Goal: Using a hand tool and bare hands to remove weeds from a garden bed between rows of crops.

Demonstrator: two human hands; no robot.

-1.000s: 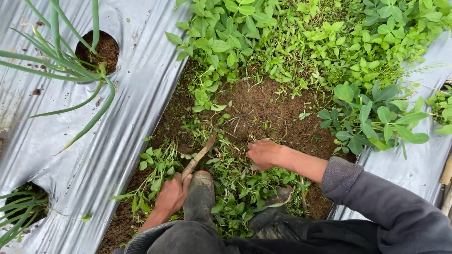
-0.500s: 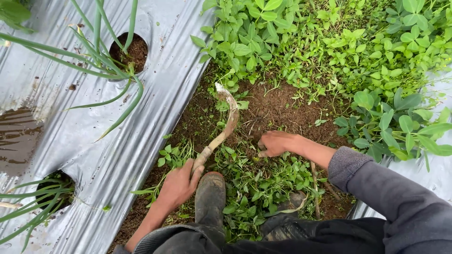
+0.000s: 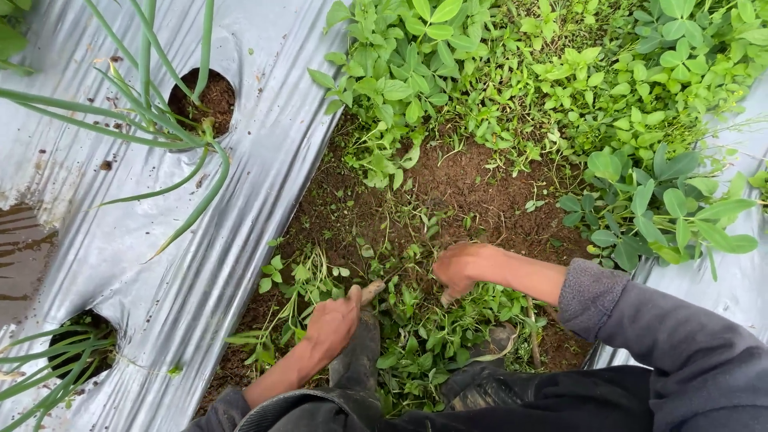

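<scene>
Both hands low in weeds (image 3: 424,320): left hand (image 3: 332,320) perhaps gripping stick (image 3: 370,291)

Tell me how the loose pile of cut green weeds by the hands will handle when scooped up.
The loose pile of cut green weeds probably flops and sags: thin stems, small soft leaves. It likely feels light, though the damp-looking brown soil may cling. Strands would probably slip from the right hand, since they lie tangled, not bundled.

Wooden tool handle (image 3: 372,290): pale brown, only a short stub visible, angled up-right above trampled leaves. Weeds (image 3: 448,320): low, green, small-leaved, loosely matted on brown soil, some uprooted and flattened.
</scene>
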